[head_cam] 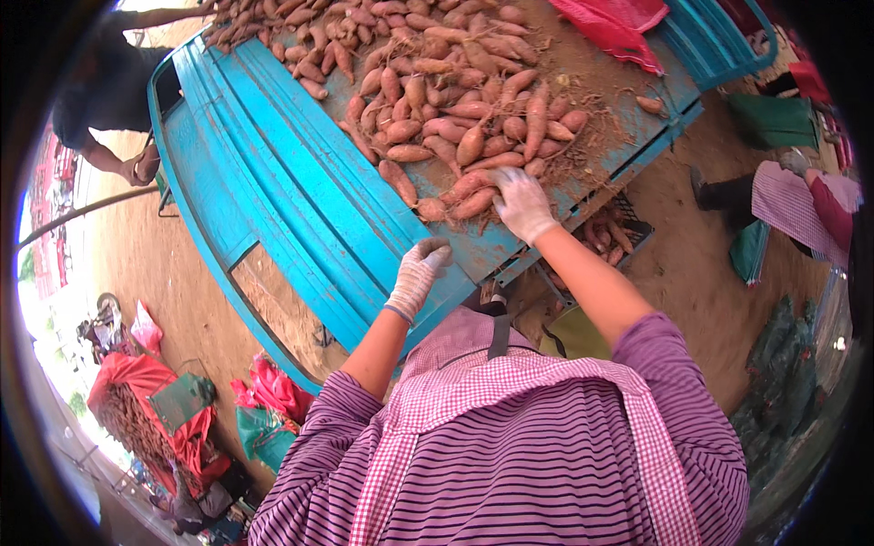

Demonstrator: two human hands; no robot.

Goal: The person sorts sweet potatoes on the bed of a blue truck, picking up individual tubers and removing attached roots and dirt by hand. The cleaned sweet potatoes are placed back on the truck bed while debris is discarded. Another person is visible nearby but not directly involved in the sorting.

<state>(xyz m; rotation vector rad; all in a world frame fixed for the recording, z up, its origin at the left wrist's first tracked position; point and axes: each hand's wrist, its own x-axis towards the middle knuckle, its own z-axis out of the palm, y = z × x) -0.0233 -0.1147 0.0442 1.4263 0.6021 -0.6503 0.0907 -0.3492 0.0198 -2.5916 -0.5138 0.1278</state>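
Observation:
A large heap of sweet potatoes lies on the soil-covered bed of a blue metal truck or cart. My right hand, in a pale glove, reaches to the near edge of the heap, with its fingertips at a sweet potato; whether they grip it is not clear. My left hand, in a whitish glove with a dirty fingertip area, is raised over the blue side panel near the bed's corner. Its fingers are bent, and I cannot tell if anything is between them.
Below the bed's right edge stands a black plastic crate with sweet potatoes. A red mesh bag lies on the bed. Another person's hand is at the left beyond the panel; a person in a checked apron is at right. More bags lie lower left.

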